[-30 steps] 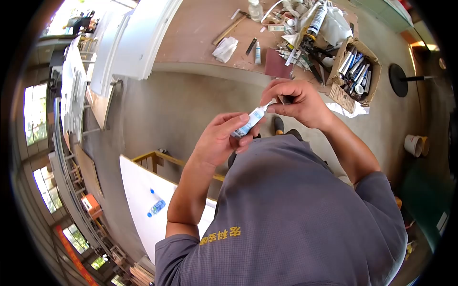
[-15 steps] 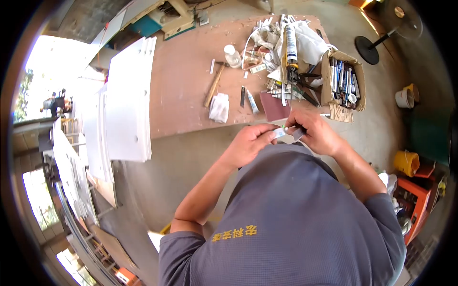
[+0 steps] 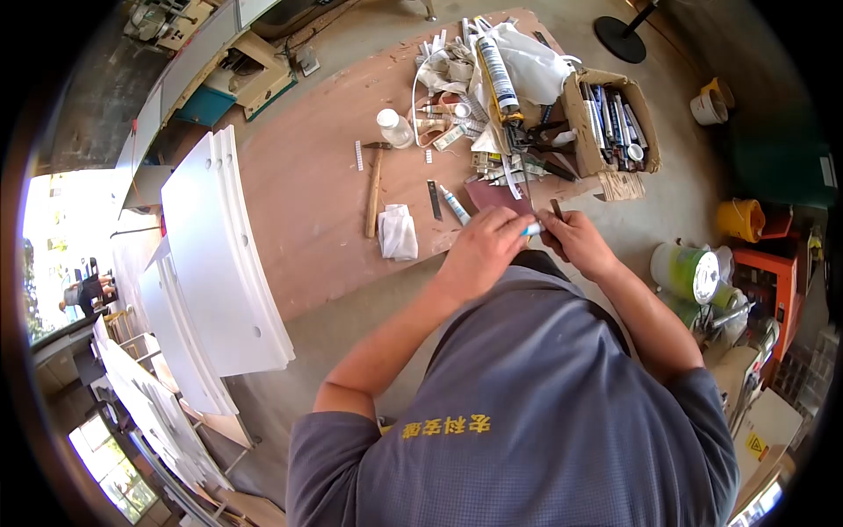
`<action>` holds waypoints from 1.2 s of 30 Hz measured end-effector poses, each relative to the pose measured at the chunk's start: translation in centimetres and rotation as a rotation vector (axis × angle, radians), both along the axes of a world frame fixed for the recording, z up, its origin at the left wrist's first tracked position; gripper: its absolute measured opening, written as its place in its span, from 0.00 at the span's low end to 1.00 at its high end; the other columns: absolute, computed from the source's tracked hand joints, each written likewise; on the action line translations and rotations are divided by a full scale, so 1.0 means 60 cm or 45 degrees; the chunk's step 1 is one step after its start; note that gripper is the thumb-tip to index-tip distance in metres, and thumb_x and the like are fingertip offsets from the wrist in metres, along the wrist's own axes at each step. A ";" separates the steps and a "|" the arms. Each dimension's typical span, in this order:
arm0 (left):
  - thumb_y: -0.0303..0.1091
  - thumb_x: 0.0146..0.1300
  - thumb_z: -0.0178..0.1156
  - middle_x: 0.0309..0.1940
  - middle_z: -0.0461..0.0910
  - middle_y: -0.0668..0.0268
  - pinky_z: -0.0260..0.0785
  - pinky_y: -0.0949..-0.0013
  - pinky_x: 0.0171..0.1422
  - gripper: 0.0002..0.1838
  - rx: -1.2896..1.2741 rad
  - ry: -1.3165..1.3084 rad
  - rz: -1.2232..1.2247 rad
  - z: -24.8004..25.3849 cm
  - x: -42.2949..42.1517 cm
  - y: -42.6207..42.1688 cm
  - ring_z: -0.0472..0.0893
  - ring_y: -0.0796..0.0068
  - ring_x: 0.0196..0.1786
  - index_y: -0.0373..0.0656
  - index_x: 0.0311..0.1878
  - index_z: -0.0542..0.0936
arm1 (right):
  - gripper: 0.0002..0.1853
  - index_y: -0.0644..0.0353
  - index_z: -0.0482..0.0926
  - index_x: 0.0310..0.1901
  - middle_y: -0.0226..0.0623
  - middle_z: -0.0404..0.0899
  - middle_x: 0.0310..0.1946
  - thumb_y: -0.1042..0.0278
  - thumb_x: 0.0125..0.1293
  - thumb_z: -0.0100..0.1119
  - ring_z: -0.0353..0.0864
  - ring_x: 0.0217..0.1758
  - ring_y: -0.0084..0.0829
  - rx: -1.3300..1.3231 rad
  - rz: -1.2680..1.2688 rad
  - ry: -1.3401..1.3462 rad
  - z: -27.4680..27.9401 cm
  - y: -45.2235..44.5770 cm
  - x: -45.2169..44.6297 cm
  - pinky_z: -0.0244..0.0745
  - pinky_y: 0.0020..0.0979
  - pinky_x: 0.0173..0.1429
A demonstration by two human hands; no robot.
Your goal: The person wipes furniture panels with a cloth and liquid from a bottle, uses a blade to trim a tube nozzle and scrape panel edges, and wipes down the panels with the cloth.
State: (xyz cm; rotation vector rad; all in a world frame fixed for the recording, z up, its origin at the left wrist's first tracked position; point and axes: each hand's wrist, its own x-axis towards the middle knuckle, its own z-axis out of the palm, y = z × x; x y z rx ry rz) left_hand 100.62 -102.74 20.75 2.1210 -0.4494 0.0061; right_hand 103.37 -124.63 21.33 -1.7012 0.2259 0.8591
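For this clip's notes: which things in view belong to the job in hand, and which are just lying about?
In the job, judging by the hands:
white-and-blue tube in the left hand
dark strip in the right hand

Seemingly just lying about:
hammer
folded white cloth
white-capped bottle
cardboard box

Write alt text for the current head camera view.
A left hand holds a small tube close to a right hand gripping a dark strip, near the edge of a brown workbench. It bears a hammer, white cloth, bottle and cluttered supplies.

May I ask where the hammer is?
In the head view, the hammer lies on the table, left of the white cloth, its head near the bottle.
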 end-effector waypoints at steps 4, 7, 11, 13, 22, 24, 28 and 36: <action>0.31 0.63 0.63 0.49 0.80 0.56 0.72 0.53 0.59 0.15 0.454 0.067 0.446 -0.240 0.082 0.100 0.79 0.50 0.51 0.40 0.53 0.81 | 0.20 0.62 0.83 0.44 0.25 0.67 0.26 0.53 0.78 0.49 0.63 0.29 0.17 -0.155 -0.039 -0.083 -0.012 -0.063 -0.007 0.63 0.24 0.33; 0.34 0.62 0.65 0.49 0.81 0.56 0.71 0.51 0.60 0.16 0.627 -0.016 0.473 -0.231 0.128 0.089 0.79 0.47 0.53 0.40 0.52 0.81 | 0.19 0.61 0.83 0.45 0.24 0.66 0.27 0.53 0.77 0.50 0.64 0.29 0.17 -0.207 -0.096 -0.016 -0.008 -0.100 -0.020 0.63 0.25 0.33; 0.38 0.61 0.66 0.47 0.84 0.54 0.73 0.50 0.58 0.15 0.740 0.193 0.349 -0.260 0.246 0.034 0.81 0.47 0.52 0.39 0.46 0.82 | 0.17 0.60 0.83 0.45 0.25 0.67 0.27 0.55 0.76 0.49 0.64 0.29 0.17 -0.227 -0.141 0.002 -0.011 -0.138 -0.042 0.63 0.25 0.33; 0.38 0.60 0.66 0.44 0.85 0.54 0.75 0.50 0.56 0.14 0.793 0.247 0.184 -0.247 0.309 0.019 0.83 0.49 0.50 0.40 0.45 0.83 | 0.17 0.60 0.82 0.45 0.24 0.67 0.27 0.56 0.76 0.49 0.64 0.29 0.17 -0.231 -0.140 -0.011 -0.010 -0.142 -0.047 0.64 0.25 0.33; 0.23 0.60 0.59 0.34 0.87 0.60 0.76 0.65 0.49 0.05 -0.702 0.734 0.097 -0.321 0.471 0.007 0.86 0.68 0.40 0.40 0.38 0.83 | 0.14 0.59 0.82 0.46 0.21 0.69 0.25 0.58 0.74 0.52 0.64 0.27 0.16 -0.282 -0.336 0.033 -0.001 -0.184 -0.078 0.63 0.23 0.31; 0.25 0.57 0.61 0.46 0.86 0.60 0.77 0.61 0.53 0.11 0.377 0.485 0.098 -0.295 0.428 0.034 0.85 0.58 0.44 0.43 0.44 0.83 | 0.13 0.58 0.82 0.45 0.20 0.67 0.24 0.58 0.74 0.53 0.62 0.25 0.15 -0.256 -0.373 0.021 -0.008 -0.187 -0.083 0.59 0.22 0.28; 0.29 0.56 0.65 0.50 0.83 0.64 0.72 0.58 0.62 0.15 0.714 0.047 -0.140 -0.336 0.353 0.063 0.79 0.57 0.56 0.50 0.48 0.84 | 0.13 0.57 0.82 0.45 0.18 0.65 0.23 0.57 0.75 0.55 0.59 0.22 0.14 -0.235 -0.422 0.020 -0.025 -0.189 -0.089 0.54 0.21 0.25; 0.35 0.54 0.71 0.46 0.84 0.65 0.68 0.53 0.65 0.15 0.938 0.033 -0.034 -0.288 0.324 0.045 0.76 0.61 0.61 0.48 0.45 0.81 | 0.17 0.64 0.82 0.49 0.29 0.79 0.32 0.58 0.74 0.52 0.73 0.35 0.21 -0.331 -0.224 0.014 0.002 -0.156 -0.056 0.71 0.28 0.42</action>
